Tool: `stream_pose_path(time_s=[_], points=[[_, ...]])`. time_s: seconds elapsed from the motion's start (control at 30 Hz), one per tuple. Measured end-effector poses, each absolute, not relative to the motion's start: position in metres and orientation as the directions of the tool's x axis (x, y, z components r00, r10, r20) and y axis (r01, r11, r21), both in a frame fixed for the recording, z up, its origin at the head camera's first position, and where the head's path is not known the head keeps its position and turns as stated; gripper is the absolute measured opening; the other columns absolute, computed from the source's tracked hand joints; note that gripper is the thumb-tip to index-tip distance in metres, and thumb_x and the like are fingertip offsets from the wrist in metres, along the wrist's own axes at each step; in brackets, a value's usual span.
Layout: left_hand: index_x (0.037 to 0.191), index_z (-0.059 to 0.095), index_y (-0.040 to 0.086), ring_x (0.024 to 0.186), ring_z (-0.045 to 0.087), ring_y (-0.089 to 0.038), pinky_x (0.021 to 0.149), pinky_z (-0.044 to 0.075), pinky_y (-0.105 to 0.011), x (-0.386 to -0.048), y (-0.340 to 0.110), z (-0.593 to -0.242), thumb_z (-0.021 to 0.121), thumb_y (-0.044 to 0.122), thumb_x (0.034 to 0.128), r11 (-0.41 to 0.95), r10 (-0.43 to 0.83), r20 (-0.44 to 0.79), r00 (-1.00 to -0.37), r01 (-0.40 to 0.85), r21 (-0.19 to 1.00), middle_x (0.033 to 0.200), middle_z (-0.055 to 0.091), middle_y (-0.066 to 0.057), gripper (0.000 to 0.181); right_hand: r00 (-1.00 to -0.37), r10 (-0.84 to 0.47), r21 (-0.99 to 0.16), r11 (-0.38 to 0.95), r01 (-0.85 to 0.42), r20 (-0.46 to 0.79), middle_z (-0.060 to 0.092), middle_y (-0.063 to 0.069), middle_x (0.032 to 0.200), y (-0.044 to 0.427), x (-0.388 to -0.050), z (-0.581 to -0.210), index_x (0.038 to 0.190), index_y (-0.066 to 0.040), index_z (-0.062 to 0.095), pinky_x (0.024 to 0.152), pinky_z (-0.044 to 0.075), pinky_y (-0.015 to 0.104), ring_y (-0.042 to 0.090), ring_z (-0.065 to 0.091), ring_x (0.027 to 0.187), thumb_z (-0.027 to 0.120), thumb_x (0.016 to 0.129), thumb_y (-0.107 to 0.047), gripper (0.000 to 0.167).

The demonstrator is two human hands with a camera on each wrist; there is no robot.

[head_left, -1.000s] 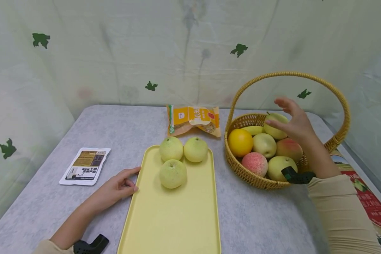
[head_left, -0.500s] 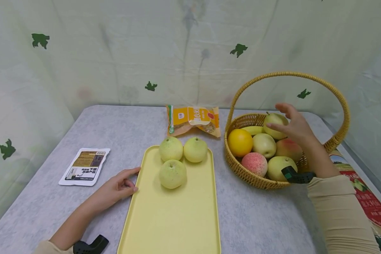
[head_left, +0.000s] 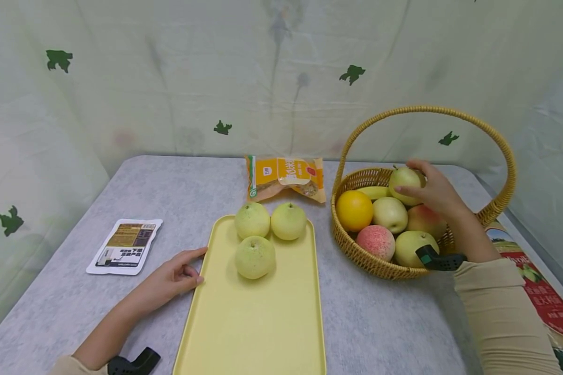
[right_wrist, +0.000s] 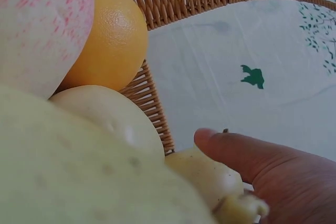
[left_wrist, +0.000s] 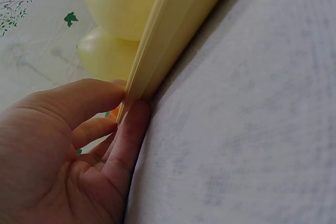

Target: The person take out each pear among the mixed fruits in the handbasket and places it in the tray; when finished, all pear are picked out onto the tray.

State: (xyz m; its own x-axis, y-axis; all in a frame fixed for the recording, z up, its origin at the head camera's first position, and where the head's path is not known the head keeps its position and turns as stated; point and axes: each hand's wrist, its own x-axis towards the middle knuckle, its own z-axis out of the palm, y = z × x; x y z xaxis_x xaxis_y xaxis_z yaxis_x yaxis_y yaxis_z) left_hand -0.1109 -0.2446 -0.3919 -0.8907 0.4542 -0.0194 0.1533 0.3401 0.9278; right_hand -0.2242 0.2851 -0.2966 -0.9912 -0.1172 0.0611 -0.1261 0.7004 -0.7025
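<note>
Two hands are working well apart. Right hand point(head_left: 433, 192) is spanning the pear point(head_left: 402, 183) inside the basket point(head_left: 354, 254), thumb lying across the near side, index finger curving at the upper right edge, gap about pear-wide. Other fingers aren't showing clearly; can't tell whether it's gripping or only touching. Left hand point(head_left: 175, 278) is pinching the left rim of the yellow tray point(head_left: 258, 328) between thumb and fingers.

Key relation: pear is sitting at the basket's far side, directly left of the right palm, between thumb and index. Its long axis is running roughly upright, stem pointing up and leaning slightly left. Right hand is by far the nearer one; left hand is staying across the tray's far edge from it.

Around the pear: banana point(head_left: 374, 192) is lying just left, pale fruit point(head_left: 391, 214) just in front, reddish peach point(head_left: 424, 220) below the right hand. Orange point(head_left: 354, 210), pink peach point(head_left: 376, 242) and green fruit point(head_left: 413, 249) are filling the near part. Handle point(head_left: 427, 109) is arching above.

On the tray, three round fruits point(head_left: 255, 257) are clustering toward the far end. Further out, orange bag point(head_left: 285, 178) is lying behind the tray, white pouch point(head_left: 125, 246) left of it, red pack point(head_left: 539, 291) beyond the right sleeve.
</note>
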Motion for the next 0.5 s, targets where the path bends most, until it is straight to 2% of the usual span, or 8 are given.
stream_pose_path(time_s=[0.1, 0.33, 0.5], points=[[0.136, 0.03, -0.005, 0.079, 0.053, -0.011, 0.066, 0.044, -0.022, -0.1106, -0.2445, -0.3915, 0.058, 0.008, 0.0872, 0.343, 0.453, -0.021, -0.891, 0.152, 0.927, 0.101, 0.044, -0.017, 0.058, -0.992, -0.117, -0.701, 0.704, -0.109, 0.037, 0.022, 0.022, 0.141, 0.2858, -0.2248, -0.297, 0.139, -0.001, 0.024, 0.096, 0.018, 0.055, 0.039, 0.022, 0.124, 0.065, 0.082, -0.035, 0.078], [0.136, 0.029, -0.005, 0.078, 0.052, -0.011, 0.064, 0.043, -0.022, -0.1105, -0.2442, -0.3912, 0.058, 0.008, 0.0875, 0.342, 0.456, -0.022, -0.89, 0.152, 0.927, 0.1, 0.044, -0.018, 0.058, -0.99, -0.138, -0.699, 0.707, -0.106, 0.01, 0.021, 0.024, 0.14, 0.2874, -0.2261, -0.2993, 0.14, -0.005, 0.022, 0.088, 0.028, 0.053, 0.039, 0.032, 0.111, 0.064, 0.084, -0.028, 0.074], [0.136, 0.029, -0.005, 0.078, 0.052, -0.011, 0.065, 0.044, -0.022, -0.1106, -0.2446, -0.3917, 0.058, 0.008, 0.0874, 0.34, 0.455, -0.021, -0.89, 0.152, 0.928, 0.099, 0.044, -0.017, 0.058, -0.993, -0.115, -0.676, 0.73, -0.105, 0.03, 0.022, 0.023, 0.141, 0.2873, -0.2249, -0.2979, 0.14, -0.006, 0.025, 0.091, 0.025, 0.055, 0.041, 0.029, 0.117, 0.065, 0.083, -0.031, 0.074]])
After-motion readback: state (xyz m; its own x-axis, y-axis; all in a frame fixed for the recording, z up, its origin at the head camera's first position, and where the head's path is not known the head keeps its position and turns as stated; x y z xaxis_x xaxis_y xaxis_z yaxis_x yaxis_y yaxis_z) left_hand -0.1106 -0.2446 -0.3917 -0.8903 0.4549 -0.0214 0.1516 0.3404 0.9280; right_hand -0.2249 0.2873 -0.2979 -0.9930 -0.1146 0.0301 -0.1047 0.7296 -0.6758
